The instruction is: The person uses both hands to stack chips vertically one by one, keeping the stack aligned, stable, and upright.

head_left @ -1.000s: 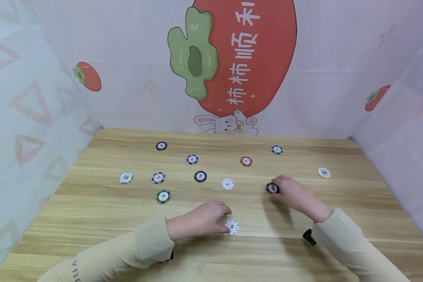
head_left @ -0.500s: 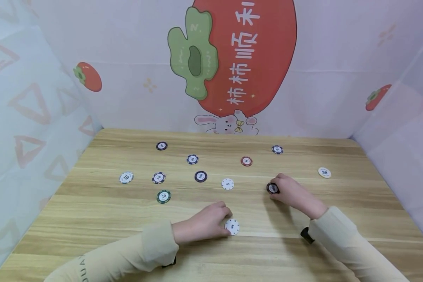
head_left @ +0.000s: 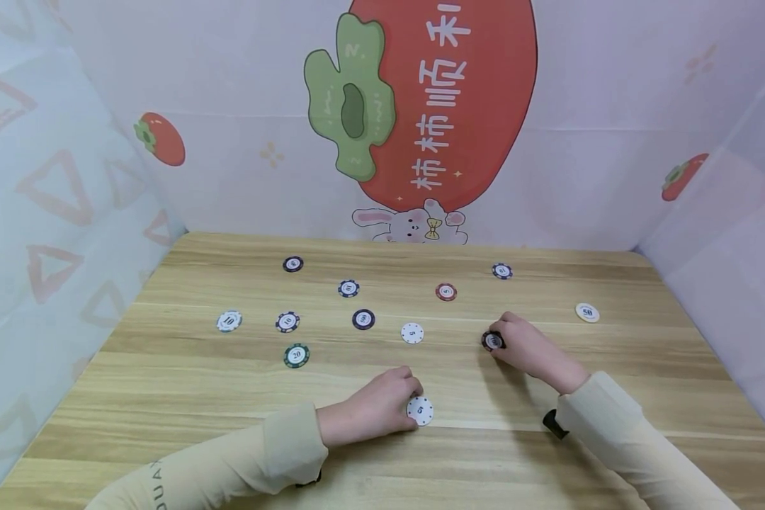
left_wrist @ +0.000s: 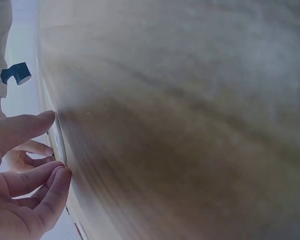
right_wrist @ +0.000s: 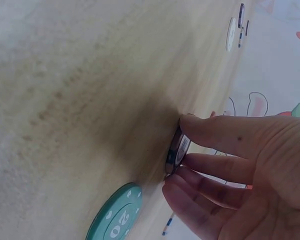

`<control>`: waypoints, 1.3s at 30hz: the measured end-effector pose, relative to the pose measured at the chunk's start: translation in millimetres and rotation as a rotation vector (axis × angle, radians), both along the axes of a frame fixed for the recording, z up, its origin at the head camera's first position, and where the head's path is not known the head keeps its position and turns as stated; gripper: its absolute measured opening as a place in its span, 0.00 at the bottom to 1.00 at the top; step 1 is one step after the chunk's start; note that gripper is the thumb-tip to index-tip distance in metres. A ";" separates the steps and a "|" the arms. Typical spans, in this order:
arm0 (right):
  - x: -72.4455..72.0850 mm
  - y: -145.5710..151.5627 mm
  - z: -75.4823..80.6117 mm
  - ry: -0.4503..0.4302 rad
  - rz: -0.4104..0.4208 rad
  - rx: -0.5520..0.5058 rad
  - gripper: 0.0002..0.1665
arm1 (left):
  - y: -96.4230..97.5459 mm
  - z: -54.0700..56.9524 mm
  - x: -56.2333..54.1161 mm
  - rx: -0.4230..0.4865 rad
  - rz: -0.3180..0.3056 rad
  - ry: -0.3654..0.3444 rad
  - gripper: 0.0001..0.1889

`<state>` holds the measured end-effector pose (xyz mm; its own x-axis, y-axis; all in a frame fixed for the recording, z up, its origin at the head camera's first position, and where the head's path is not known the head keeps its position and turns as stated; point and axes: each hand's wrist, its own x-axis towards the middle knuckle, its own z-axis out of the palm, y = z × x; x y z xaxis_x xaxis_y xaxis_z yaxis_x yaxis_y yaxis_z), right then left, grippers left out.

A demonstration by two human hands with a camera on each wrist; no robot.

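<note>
My left hand (head_left: 377, 405) pinches the rim of a white poker chip (head_left: 421, 411) marked 5, which lies at the table's near middle. Thumb and fingers sit on opposite edges of that chip in the left wrist view. To the right, my right hand (head_left: 530, 352) holds a black poker chip (head_left: 493, 341) between thumb and fingertips; it is partly covered by the fingers. In the right wrist view this chip (right_wrist: 179, 147) appears at or just above the wood. Another white chip (head_left: 412, 333) marked 5 lies between and beyond the hands.
Poker chips lie scattered on the wooden table (head_left: 185, 397): a green one (head_left: 296, 355), a red one (head_left: 446, 292), a cream one (head_left: 587, 312) and several others. A second green chip (right_wrist: 117, 217) near my right hand is hidden in the head view. Printed cloth walls (head_left: 229, 177) border the table.
My left fingers have closed in on the rim of the white chip. My right hand stays with the black chip, which has barely moved; its forearm has shifted slightly left.
</note>
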<state>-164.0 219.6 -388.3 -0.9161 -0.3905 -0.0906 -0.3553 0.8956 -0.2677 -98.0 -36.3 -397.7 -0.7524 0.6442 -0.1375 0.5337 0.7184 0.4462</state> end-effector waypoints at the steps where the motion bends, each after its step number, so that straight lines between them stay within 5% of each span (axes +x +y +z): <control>1: -0.2 -0.1 0.2 -0.005 -0.003 -0.001 0.20 | 0.1 -0.1 0.2 -0.002 -0.001 0.003 0.19; 16: -2.6 0.4 4.8 -0.044 -0.051 -0.035 0.19 | 1.3 1.1 1.4 0.004 -0.036 0.042 0.19; 30: -1.1 -0.8 4.2 0.133 0.022 -0.144 0.14 | 2.4 0.6 0.5 -0.010 -0.020 0.030 0.18; 39: 9.3 -9.1 15.2 0.144 0.051 -0.166 0.07 | 2.0 1.2 -0.3 -0.019 -0.036 0.037 0.17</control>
